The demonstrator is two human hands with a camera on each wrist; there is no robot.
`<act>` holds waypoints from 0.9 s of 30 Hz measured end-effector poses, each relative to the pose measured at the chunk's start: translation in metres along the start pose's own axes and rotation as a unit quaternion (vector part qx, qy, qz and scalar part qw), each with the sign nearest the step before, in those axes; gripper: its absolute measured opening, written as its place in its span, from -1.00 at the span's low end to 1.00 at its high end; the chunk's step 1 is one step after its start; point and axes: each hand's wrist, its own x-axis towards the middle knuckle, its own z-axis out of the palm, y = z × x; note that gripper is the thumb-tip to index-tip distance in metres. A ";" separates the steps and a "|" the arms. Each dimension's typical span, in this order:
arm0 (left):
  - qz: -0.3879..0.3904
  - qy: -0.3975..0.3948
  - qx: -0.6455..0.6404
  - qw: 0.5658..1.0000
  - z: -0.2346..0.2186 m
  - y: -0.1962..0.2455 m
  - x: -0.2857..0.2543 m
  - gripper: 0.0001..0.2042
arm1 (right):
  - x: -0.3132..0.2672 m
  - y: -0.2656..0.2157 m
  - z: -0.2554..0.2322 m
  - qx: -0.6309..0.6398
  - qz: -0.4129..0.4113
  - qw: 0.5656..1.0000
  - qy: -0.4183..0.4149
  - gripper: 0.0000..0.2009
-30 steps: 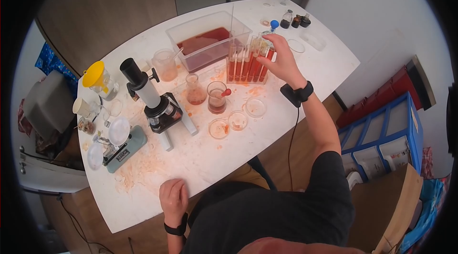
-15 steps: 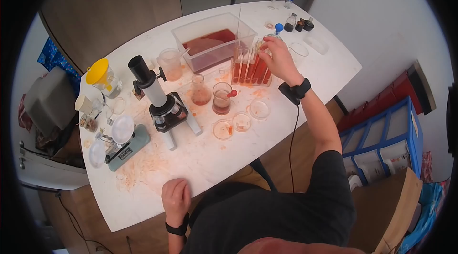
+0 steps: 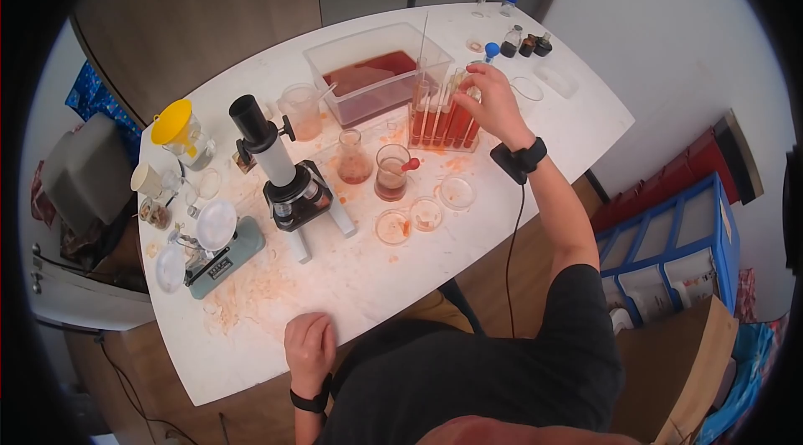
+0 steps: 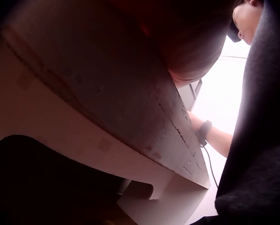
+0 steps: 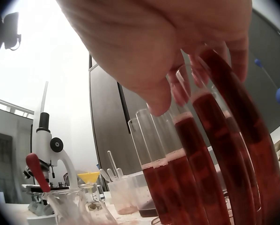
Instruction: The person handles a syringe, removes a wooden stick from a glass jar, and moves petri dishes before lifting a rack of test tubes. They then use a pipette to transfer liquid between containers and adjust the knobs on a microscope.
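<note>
My right hand (image 3: 498,106) is over the test tube rack (image 3: 443,146), its thumb and fingers curled about the tops of the tubes. In the right wrist view, the thumb is on the near side of a test tube (image 5: 194,159) and fingertips show behind the glass. Several tubes hold red liquid, with pale froth on some; they lean in that view. My left hand (image 3: 309,349) rests at the table's front edge, fingers loosely curled, holding nothing. In the left wrist view, the table's underside (image 4: 84,108) fills much of the picture.
A microscope (image 3: 276,169) stands left of a conical flask (image 3: 355,165) and a beaker (image 3: 391,181) with a red-bulbed dropper. Petri dishes (image 3: 393,227) lie in front. Behind is a plastic tub (image 3: 335,69) of red liquid. A balance (image 3: 224,265) and yellow funnel (image 3: 171,123) are at the left.
My right hand's fingers have drawn in closer about the tube tops. The head view has shifted slightly; my left hand has stayed at the table edge.
</note>
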 end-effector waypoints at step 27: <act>0.006 0.004 0.007 1.000 0.001 0.000 0.000 -0.81 | -0.002 -0.012 0.001 -0.016 -0.041 0.999 0.019 -0.78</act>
